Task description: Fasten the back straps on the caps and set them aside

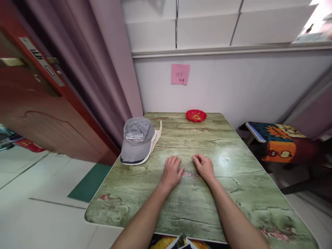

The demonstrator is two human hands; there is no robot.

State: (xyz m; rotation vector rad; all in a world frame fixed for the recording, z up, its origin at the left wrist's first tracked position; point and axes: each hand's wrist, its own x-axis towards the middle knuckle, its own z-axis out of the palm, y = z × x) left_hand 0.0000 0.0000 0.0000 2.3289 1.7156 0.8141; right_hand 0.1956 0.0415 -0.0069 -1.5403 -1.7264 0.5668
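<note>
My left hand (pixel 172 170) rests palm down on the green wood-patterned table (pixel 228 138), its fingers stretched out and the thumb apart. It holds nothing. To its right my right hand (pixel 204 166) lies on the table with the fingers curled in and the thumb near the fingertips; nothing shows in it. A grey cap (pixel 138 138) with white lettering and a pale strap sits at the table's left edge, nearest to my left hand but not touched. Farther back, a red scalloped dish (pixel 196 116) stands near the wall, apart from both hands.
A pink paper note (pixel 180 74) is stuck on the wall behind the table. At left are a purple curtain (pixel 111 58) and a reddish wooden door (pixel 52 117). A stool with a patterned cloth (pixel 282 141) stands to the right.
</note>
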